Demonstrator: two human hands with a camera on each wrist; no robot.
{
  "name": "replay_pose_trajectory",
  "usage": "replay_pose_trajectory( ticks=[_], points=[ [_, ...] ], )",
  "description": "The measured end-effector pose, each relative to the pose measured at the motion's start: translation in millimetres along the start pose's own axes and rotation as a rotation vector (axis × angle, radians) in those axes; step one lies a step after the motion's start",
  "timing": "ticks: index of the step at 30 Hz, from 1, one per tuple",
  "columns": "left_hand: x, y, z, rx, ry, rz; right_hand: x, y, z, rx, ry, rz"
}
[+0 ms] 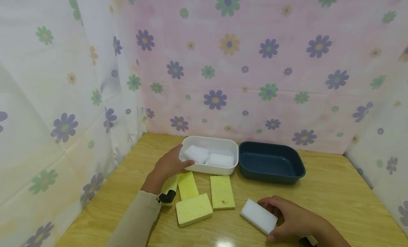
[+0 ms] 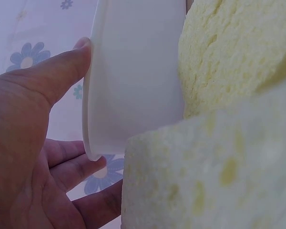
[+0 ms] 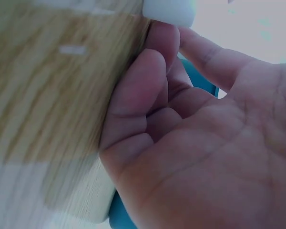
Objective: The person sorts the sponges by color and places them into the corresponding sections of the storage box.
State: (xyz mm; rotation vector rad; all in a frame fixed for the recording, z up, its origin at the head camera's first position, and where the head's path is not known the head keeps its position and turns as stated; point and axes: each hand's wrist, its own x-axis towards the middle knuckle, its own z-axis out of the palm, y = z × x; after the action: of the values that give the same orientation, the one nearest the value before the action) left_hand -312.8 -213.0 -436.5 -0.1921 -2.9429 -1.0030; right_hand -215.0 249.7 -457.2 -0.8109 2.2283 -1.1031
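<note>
My right hand (image 1: 296,217) holds a white sponge block (image 1: 259,216) between thumb and fingers, low over the front right of the table. In the right wrist view only an end of that block (image 3: 169,12) shows past the fingertips. At the back, my left hand (image 1: 167,166) grips the left end of a white plastic tub (image 1: 220,171), thumb on the near rim. The left wrist view shows the thumb against the tub's wall (image 2: 133,76) and the fingers round its end. Two white sponges (image 1: 196,154) lie inside the tub.
Several yellow sponges (image 1: 222,192) lie before the white tub, one tilted onto another (image 1: 194,208), one partly hidden by the left wrist. A dark blue tub (image 1: 274,177) stands right beside the white one. Flowered cloth (image 1: 242,80) encloses the wooden table (image 1: 338,190) at the back and sides.
</note>
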Motion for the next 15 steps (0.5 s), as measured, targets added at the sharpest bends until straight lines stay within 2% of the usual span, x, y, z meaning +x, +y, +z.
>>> replay_pose_trajectory(
  ticks=[4,9,15],
  points=[
    [-0.2,1.7,-1.6,-0.014,-0.006,-0.001,0.5,0.2,1.3,-0.005,0.001,0.005],
    [-0.2,1.7,-3.3,0.006,-0.009,-0.008,2.7,0.2,4.1,-0.064,0.024,0.015],
    [-0.5,0.4,-1.5,0.003,-0.017,-0.008,2.2,0.5,1.1,-0.054,0.03,0.051]
  ],
)
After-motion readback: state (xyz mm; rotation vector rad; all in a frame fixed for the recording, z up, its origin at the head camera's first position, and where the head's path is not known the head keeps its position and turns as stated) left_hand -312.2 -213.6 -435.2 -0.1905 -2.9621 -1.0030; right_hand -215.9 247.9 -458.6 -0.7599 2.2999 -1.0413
